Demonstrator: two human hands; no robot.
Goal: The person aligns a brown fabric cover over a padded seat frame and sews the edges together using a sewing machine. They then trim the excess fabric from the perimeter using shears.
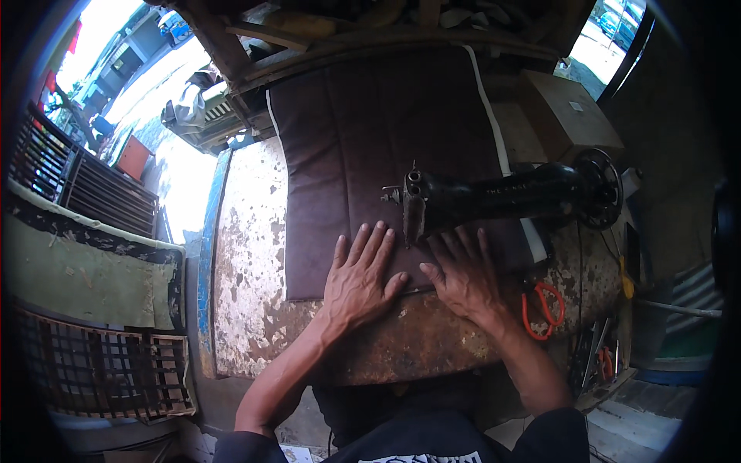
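Observation:
A large dark brown padded fabric panel with pale strips along its sides lies flat beneath a black sewing machine. My left hand rests flat on the panel's near edge, left of the needle, its fingers stretched out. To the right of the needle, my right hand presses on the same edge, fingers spread and partly behind the machine arm. Neither hand grips anything. The needle end of the machine stands between and just beyond my hands. Where the needle meets the fabric is too dark to make out.
Orange-handled scissors lie on the worn tabletop beside my right wrist. A cardboard box sits behind the machine's handwheel. Tools stand in a slot at the table's right side. Wooden slatted frames are at the left.

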